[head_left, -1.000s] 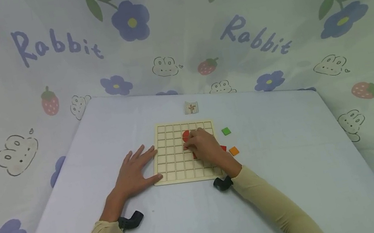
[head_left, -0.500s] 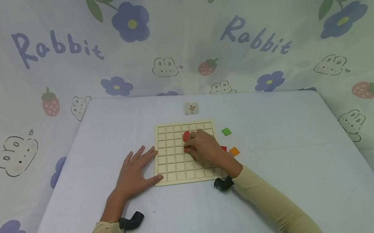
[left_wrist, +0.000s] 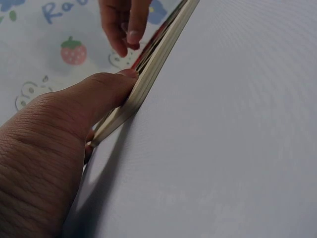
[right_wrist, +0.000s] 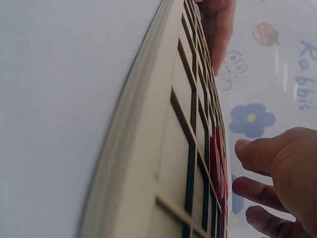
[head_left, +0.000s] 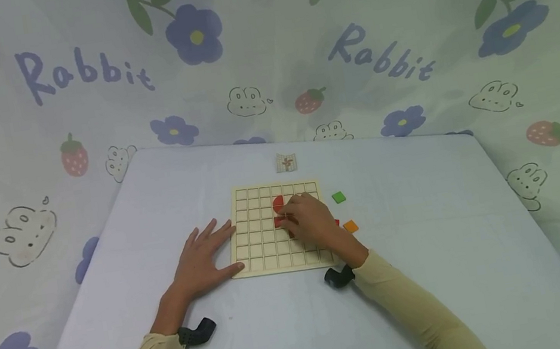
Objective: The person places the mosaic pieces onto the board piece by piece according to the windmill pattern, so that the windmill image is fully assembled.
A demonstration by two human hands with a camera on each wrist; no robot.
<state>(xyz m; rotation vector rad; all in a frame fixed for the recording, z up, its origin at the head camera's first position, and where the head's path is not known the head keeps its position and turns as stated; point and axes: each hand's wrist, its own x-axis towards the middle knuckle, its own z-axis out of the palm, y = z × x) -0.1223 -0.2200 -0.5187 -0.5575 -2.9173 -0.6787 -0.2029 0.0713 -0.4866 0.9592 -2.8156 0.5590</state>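
Observation:
A pale wooden grid board (head_left: 254, 238) lies on the table. My left hand (head_left: 200, 259) is spread at its left side, straight fingers at the edge and the thumb on the near left corner; in the left wrist view the thumb (left_wrist: 106, 89) presses the board's rim. Over the board's middle right is my right hand (head_left: 308, 215), fingers loosely bent. In the right wrist view its thumb (right_wrist: 260, 151) and fingers stand apart with nothing between them. Beside them, a rounded red piece (head_left: 278, 203) and another red piece (head_left: 279, 222) sit in the grid; further cells are hidden under the hand.
Right of the board lie a green square tile (head_left: 338, 197), an orange square tile (head_left: 350, 226) and a partly hidden red piece (head_left: 337, 222). Behind the board is a small patterned card (head_left: 286, 162). A printed curtain (head_left: 261, 50) surrounds the table.
My right fingers have let go of the red piece and drawn back slightly to the right, so more of it shows in its cell. The left hand stays put.

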